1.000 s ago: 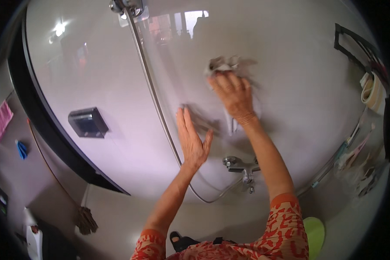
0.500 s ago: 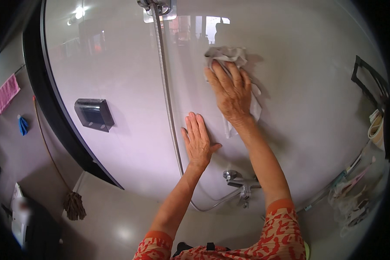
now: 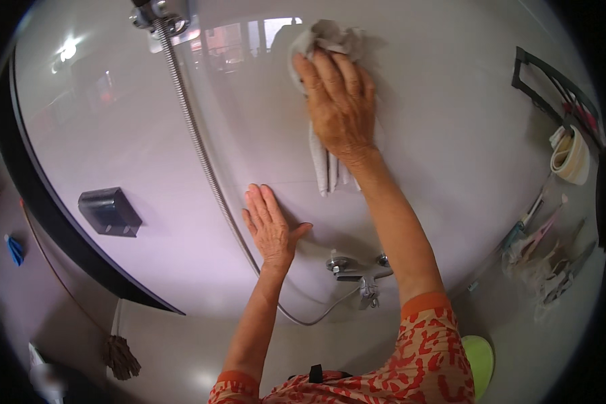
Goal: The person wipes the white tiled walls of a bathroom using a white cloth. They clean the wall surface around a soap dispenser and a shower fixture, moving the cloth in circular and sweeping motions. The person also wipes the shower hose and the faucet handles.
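My right hand (image 3: pixel 341 111) presses a crumpled light grey cloth (image 3: pixel 330 37) against the glossy pale wall (image 3: pixel 438 135). Part of the cloth bunches above the fingertips, and a loose end hangs below the palm. What lies under the palm is hidden. Lower and to the left, my left hand (image 3: pixel 271 229) rests flat on the same wall, holding nothing, its thumb spread away from the fingers. Just left of that hand runs a metal shower hose (image 3: pixel 198 141). Below and between my forearms is a chrome mixer tap (image 3: pixel 363 277), partly covered by my right arm.
A dark paper holder (image 3: pixel 110 212) is fixed on the wall at left. A shower bracket (image 3: pixel 168 23) sits at the top. A mop (image 3: pixel 121 357) leans at lower left. At right hang a black rack (image 3: pixel 552 84), a cream roll (image 3: pixel 571 156) and plastic bags (image 3: pixel 539 266).
My right hand has slid the cloth somewhat higher on the wall. The view has shifted right and tilted. My left hand stays flat beside the hose.
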A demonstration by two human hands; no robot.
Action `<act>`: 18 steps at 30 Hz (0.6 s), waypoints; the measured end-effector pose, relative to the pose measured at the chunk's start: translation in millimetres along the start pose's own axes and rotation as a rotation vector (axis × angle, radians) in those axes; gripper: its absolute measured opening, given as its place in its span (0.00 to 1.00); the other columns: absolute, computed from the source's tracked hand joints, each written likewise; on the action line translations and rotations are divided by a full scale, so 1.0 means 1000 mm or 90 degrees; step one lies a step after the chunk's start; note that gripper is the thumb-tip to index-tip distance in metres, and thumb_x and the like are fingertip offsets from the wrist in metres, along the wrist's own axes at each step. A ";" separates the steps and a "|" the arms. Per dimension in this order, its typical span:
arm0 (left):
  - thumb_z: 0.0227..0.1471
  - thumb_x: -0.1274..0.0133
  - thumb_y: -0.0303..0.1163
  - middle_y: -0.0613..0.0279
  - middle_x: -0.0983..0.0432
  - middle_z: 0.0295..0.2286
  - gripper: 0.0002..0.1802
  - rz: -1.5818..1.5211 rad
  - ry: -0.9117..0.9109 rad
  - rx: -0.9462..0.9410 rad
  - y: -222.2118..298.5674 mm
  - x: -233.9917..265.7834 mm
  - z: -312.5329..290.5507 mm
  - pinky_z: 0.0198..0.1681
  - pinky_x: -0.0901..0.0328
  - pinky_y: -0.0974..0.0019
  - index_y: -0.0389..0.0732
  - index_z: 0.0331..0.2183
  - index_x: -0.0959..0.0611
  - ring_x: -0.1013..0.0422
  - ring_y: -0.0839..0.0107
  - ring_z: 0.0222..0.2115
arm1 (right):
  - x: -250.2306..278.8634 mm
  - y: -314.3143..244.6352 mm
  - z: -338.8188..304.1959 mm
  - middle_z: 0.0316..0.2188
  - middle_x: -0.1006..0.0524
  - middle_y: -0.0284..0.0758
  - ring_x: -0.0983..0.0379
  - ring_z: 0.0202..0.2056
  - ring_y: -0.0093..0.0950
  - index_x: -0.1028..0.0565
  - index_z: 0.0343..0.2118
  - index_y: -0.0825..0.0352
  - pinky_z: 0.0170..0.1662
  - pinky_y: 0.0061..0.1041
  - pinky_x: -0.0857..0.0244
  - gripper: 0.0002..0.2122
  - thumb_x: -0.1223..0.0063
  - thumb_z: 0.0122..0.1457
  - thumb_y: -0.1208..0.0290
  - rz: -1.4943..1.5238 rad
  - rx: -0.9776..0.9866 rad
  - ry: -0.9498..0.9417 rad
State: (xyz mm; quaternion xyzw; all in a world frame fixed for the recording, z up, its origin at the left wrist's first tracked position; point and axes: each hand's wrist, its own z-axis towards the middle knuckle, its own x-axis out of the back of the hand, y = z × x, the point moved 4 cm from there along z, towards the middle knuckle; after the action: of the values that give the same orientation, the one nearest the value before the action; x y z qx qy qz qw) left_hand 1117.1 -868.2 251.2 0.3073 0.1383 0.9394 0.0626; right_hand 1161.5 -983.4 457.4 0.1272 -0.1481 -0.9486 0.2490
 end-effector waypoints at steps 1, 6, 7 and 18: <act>0.19 0.28 0.48 0.40 0.60 0.60 0.72 -0.002 0.000 -0.004 0.000 0.000 0.000 0.61 0.59 0.49 0.31 0.60 0.54 0.60 0.48 0.62 | 0.006 0.013 -0.005 0.47 0.30 0.28 0.37 0.50 0.28 0.28 0.47 0.58 0.52 0.35 0.46 0.18 0.49 0.51 0.71 -0.021 -0.014 0.013; 0.20 0.28 0.46 0.39 0.60 0.60 0.72 -0.013 -0.004 -0.008 0.003 0.001 0.000 0.61 0.61 0.47 0.30 0.59 0.54 0.61 0.46 0.62 | 0.030 0.073 -0.042 0.51 0.33 0.32 0.41 0.53 0.32 0.30 0.51 0.59 0.53 0.35 0.49 0.23 0.50 0.48 0.78 -0.078 -0.118 -0.025; 0.20 0.28 0.46 0.39 0.60 0.60 0.72 -0.011 -0.007 -0.005 0.002 0.002 0.002 0.61 0.61 0.47 0.30 0.59 0.54 0.62 0.45 0.62 | 0.037 0.081 -0.050 0.51 0.34 0.33 0.42 0.54 0.33 0.30 0.52 0.60 0.54 0.35 0.50 0.24 0.50 0.48 0.78 -0.085 -0.148 -0.045; 0.19 0.27 0.45 0.39 0.64 0.61 0.74 -0.005 -0.008 0.007 0.004 -0.003 0.002 0.61 0.61 0.46 0.31 0.60 0.57 0.65 0.45 0.62 | 0.009 0.018 -0.034 0.51 0.33 0.34 0.42 0.54 0.39 0.28 0.48 0.62 0.51 0.44 0.43 0.19 0.52 0.50 0.71 -0.021 -0.062 -0.045</act>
State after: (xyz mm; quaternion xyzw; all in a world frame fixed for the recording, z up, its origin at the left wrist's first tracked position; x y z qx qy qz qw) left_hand 1120.4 -871.9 252.2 0.3132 0.1445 0.9364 0.0652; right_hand 1172.8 -1010.2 431.0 0.0838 -0.1085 -0.9626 0.2336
